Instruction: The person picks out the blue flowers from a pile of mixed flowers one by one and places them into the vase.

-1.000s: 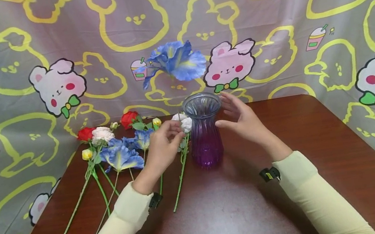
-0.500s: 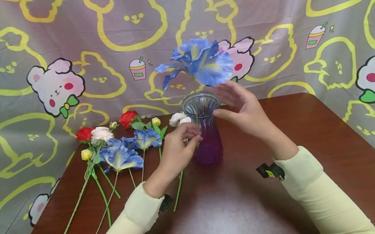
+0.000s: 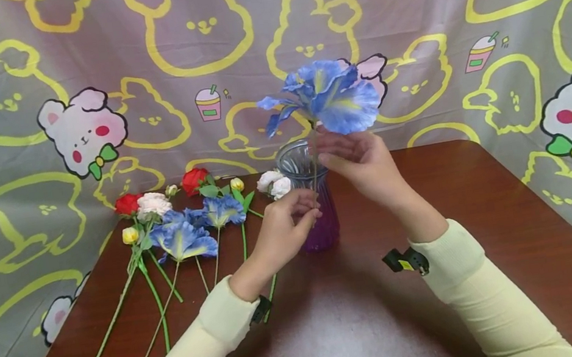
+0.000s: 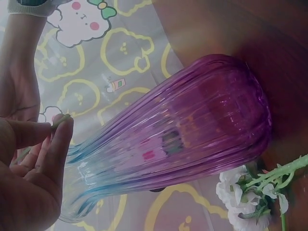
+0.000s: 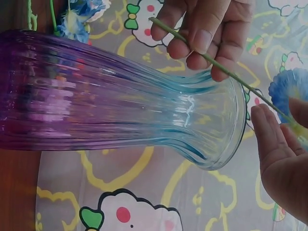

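Note:
My left hand (image 3: 283,223) pinches the thin green stem (image 5: 216,62) of a blue iris (image 3: 326,95) between thumb and fingers, near the stem's lower end. The iris stands upright, its bloom above the vase's rim. My right hand (image 3: 370,166) is raised just under the bloom, thumb apart from its loosely bent fingers, and the stem (image 5: 262,98) passes between them in the right wrist view. Behind both hands stands a ribbed glass vase (image 3: 322,235), purple at the base and pale blue at the flared mouth. The left wrist view shows its purple body (image 4: 207,110) upright beside the left fingers.
Left of the vase on the brown table (image 3: 499,270) lie blue irises (image 3: 184,237), red roses (image 3: 194,181), a pale pink flower (image 3: 153,204) and yellow buds (image 3: 130,235). White flowers (image 3: 271,184) lie close by the vase. A patterned curtain (image 3: 417,17) hangs behind the table.
The left hand has carried the blue iris to the right, in front of the vase. The right hand has shifted from beside the rim to the stem under the bloom.

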{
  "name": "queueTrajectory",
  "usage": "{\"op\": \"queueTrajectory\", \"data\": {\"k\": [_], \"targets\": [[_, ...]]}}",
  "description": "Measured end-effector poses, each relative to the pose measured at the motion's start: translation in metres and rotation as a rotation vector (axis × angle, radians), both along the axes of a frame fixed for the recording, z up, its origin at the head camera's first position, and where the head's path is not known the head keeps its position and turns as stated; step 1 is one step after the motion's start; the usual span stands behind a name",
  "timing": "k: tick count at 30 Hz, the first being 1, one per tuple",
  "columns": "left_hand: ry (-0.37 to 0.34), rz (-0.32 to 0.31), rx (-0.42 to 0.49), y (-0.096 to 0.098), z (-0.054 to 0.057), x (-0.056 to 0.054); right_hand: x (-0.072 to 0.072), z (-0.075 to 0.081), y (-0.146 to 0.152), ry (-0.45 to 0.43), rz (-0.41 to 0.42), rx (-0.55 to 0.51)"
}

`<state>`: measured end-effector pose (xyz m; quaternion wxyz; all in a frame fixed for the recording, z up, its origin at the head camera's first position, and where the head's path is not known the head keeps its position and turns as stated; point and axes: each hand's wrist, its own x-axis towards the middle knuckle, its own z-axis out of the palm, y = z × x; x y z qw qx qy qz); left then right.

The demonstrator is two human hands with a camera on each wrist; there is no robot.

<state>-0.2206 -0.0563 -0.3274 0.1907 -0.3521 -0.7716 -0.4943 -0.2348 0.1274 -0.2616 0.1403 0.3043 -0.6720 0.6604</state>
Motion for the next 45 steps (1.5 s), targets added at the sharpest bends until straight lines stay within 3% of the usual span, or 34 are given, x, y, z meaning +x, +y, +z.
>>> {"op": "queueTrajectory", "data": {"k": [12, 30, 40, 45], "targets": [[-0.03, -0.002, -0.021, 0.005, -0.002, -0.001, 0.002, -0.002, -0.002, -0.019, -0.025, -0.056], [-0.017, 0.001, -0.044, 0.005, -0.006, -0.002, -0.001, -0.001, -0.001, 0.044, -0.03, -0.039], [-0.02, 0.068, 0.004, -0.012, -0.005, -0.009, -0.001, 0.001, 0.004, 0.036, -0.051, 0.006], [-0.016, 0.144, 0.052, -0.021, -0.004, -0.014, -0.002, 0.003, 0.009, 0.056, -0.059, 0.018]]}}
